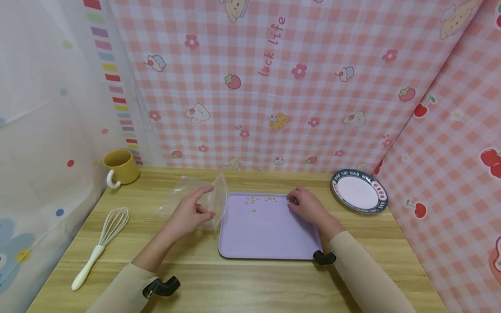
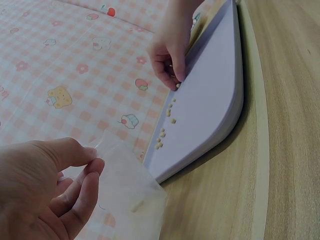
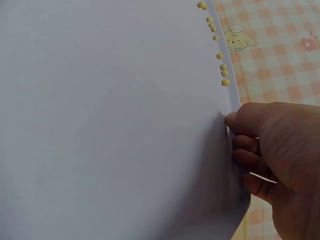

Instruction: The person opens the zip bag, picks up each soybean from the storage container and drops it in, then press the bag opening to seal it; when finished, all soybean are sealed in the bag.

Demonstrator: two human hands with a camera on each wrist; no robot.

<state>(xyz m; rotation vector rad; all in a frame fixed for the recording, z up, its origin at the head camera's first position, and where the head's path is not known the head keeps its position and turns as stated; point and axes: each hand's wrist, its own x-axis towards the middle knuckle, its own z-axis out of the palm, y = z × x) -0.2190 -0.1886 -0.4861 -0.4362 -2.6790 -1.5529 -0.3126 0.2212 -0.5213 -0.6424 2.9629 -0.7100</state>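
My left hand (image 1: 190, 213) pinches the mouth of a clear plastic zip bag (image 1: 176, 195) between thumb and fingers, holding it up at the left side of the lilac tray (image 1: 270, 234). In the left wrist view, the bag (image 2: 132, 200) spreads below the fingertips. Several small round yellow soybeans (image 1: 270, 198) lie along the tray's far edge, one a little nearer the middle. My right hand (image 1: 309, 208) is at the tray's far right, fingers curled and thumb at the rim. A soybean (image 2: 178, 85) shows at its fingertips in the left wrist view.
A white-handled whisk (image 1: 102, 243) lies at the left, with a yellow mug (image 1: 123, 167) behind it. A dark-rimmed plate (image 1: 359, 191) is at the back right. Patterned cloth (image 1: 250, 100) hangs behind and at both sides of the wooden table (image 1: 235, 287).
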